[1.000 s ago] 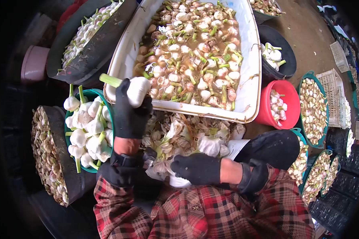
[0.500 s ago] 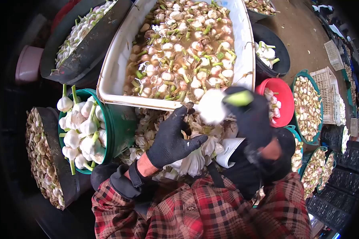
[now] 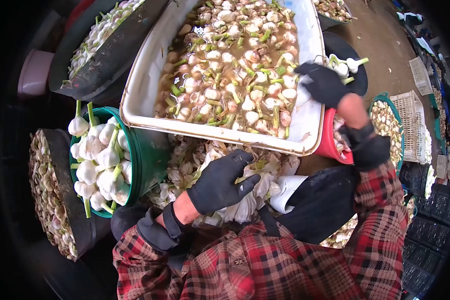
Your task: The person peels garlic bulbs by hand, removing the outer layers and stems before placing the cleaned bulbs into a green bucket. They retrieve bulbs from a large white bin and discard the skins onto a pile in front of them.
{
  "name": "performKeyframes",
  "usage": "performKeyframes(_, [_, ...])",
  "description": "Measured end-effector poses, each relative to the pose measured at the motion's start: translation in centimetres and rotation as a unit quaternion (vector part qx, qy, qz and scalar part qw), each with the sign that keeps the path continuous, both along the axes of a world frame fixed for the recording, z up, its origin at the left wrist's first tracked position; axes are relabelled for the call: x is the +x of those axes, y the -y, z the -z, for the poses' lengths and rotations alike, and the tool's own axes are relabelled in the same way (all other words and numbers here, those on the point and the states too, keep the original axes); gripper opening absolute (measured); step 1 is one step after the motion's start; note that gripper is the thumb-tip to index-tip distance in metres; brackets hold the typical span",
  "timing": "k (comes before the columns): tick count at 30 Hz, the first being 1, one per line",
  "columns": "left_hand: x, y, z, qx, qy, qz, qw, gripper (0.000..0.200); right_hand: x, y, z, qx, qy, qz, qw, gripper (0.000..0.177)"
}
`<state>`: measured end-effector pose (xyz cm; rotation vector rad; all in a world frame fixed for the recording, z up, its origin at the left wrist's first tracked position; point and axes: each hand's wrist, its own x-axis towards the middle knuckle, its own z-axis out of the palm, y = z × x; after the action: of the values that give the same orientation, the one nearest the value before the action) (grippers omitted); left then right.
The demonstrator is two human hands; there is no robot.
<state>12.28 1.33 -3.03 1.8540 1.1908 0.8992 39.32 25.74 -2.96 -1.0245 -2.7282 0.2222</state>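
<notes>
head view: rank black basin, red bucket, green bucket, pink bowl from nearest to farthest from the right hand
1. black basin, just right of the right hand
2. red bucket, below it
3. green bucket, far left
4. pink bowl, left edge

Green bucket (image 3: 150,156) of stemmed garlic bulbs (image 3: 92,150) at left, white crate (image 3: 415,116) far right

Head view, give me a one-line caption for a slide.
Gloved left hand rests on garlic husks while the right hand reaches over the soaking tub toward a black basin.
</notes>
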Motion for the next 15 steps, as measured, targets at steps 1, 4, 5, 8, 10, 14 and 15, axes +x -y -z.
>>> performKeyframes(1, [0.0, 0.0, 0.1, 0.007, -0.012, 0.012, 1.000, 0.033, -2.5, 0.9, 0.9, -0.036, 0.118, -0.024, 0.992, 0.038])
performKeyframes(4, [-0.1, 0.0, 0.1, 0.011, 0.003, 0.024, 1.000, 0.030, -8.4, 1.1, 4.1, -0.125, 0.423, -0.098, 0.892, 0.052])
performKeyframes(5, [-0.1, 0.1, 0.2, 0.011, 0.006, 0.019, 1.000, 0.031, -9.0, 0.7, 4.6, -0.125, 0.423, -0.101, 0.892, 0.052])
performKeyframes(8, [-0.2, 0.1, 0.2, 0.031, 0.007, 0.012, 0.999, 0.030, -9.6, 0.2, 5.6, -0.170, 0.499, -0.144, 0.837, 0.069])
performKeyframes(10, [-0.3, 0.2, 0.2, 0.031, 0.004, 0.011, 0.999, 0.031, -9.7, 0.1, 5.8, -0.152, 0.508, -0.150, 0.835, 0.081])
performKeyframes(14, [-0.4, 0.2, 0.3, 0.034, -0.010, 0.019, 0.999, 0.030, -8.6, 0.7, 7.0, -0.064, 0.462, -0.173, 0.868, 0.073])
performKeyframes(15, [-0.4, 0.3, 0.4, 0.039, -0.009, 0.017, 0.999, 0.030, -8.5, 0.9, 6.7, -0.029, 0.439, -0.184, 0.879, 0.069])
